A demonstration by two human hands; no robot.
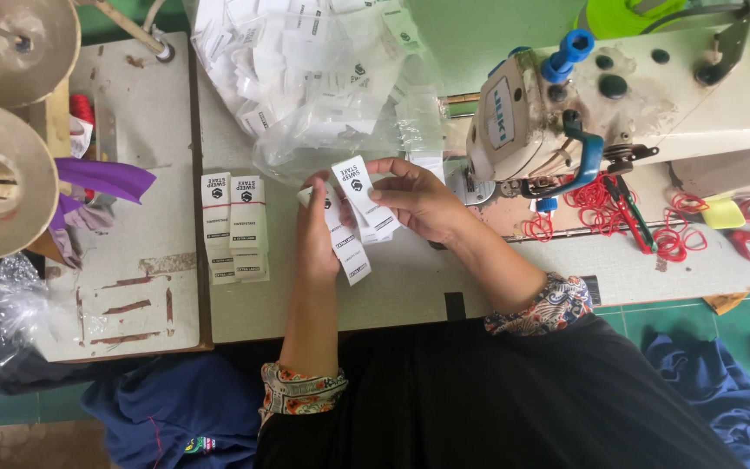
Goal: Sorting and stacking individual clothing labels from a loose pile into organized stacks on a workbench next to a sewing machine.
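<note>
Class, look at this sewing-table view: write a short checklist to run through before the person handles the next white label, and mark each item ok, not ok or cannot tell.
1. Left hand grips white labels: ok.
2. Right hand pinches the top label: ok.
3. Labels in hand squared up: not ok, they fan out.
4. Banded label bundles lie within reach beside the left hand: ok.
5. Plastic bag of loose labels open: cannot tell.
6. Hands apart from the sewing machine needle area: ok.

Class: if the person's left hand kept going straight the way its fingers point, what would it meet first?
Probably the clear plastic bag of white labels, just beyond the left hand; height above the table is unclear.
</note>
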